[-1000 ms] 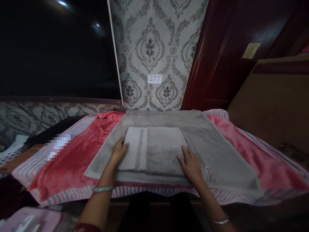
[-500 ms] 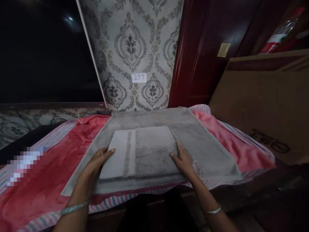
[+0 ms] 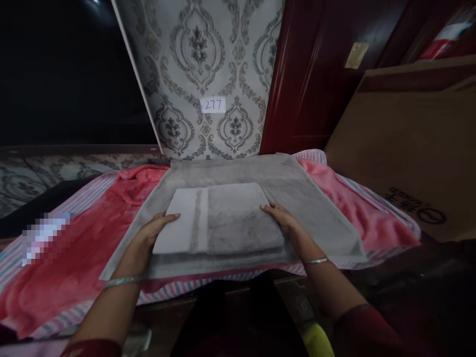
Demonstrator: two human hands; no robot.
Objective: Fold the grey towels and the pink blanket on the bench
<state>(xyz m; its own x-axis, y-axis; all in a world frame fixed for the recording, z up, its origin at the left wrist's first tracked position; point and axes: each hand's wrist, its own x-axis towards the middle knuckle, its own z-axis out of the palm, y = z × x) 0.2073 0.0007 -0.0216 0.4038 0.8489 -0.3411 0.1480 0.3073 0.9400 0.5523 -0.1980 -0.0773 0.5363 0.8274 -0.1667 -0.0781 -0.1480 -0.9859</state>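
A folded grey towel (image 3: 223, 218) with a pale striped end lies on a larger grey towel (image 3: 297, 198) spread flat. My left hand (image 3: 154, 230) rests at the folded towel's left edge, fingers stretched along it. At the towel's right edge sits my right hand (image 3: 284, 220), fingers extended against the side. Both hands touch the folded towel from its sides; whether the fingers reach under it I cannot tell. Each wrist wears a bangle.
A pink blanket (image 3: 74, 258) with striped borders covers the table under the towels. Behind stands a patterned wall panel with a "277" label (image 3: 212, 104), a dark screen (image 3: 63, 74) at left, a red-brown door (image 3: 316, 74) and a cardboard box (image 3: 405, 144) at right.
Both hands slid from the folded towel's near corners out to its left and right sides. The view shifted right and dipped slightly.
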